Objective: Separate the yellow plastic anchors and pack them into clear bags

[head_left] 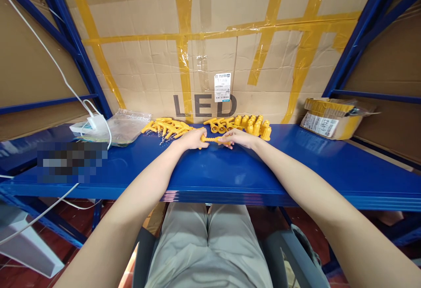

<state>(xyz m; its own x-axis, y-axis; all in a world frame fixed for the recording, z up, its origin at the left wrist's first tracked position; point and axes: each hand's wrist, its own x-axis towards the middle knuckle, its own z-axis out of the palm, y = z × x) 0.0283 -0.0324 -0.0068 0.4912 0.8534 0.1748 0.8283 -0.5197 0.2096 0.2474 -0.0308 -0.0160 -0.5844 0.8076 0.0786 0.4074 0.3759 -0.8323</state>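
Note:
Above the blue shelf top, my left hand [194, 138] is closed on the left end of a yellow corkscrew-like piece [211, 139]. My right hand [236, 138] pinches the right end of that same piece, so its ridged middle shows between the hands. Behind and left of my left hand lies a heap of yellow T-shaped handles [166, 126] with metal spirals. Several yellow cup-shaped parts [253, 124] stand in rows behind my right hand. Beside them, further left, more yellow pieces [221, 125] lie with round open ends facing me.
A cardboard sheet [148, 73] with yellow tape closes off the back. To the right is a small open carton [324, 119]. Clear plastic bags [126, 125], a white plug with cables [96, 122] and a blurred dark object [70, 160] occupy the left.

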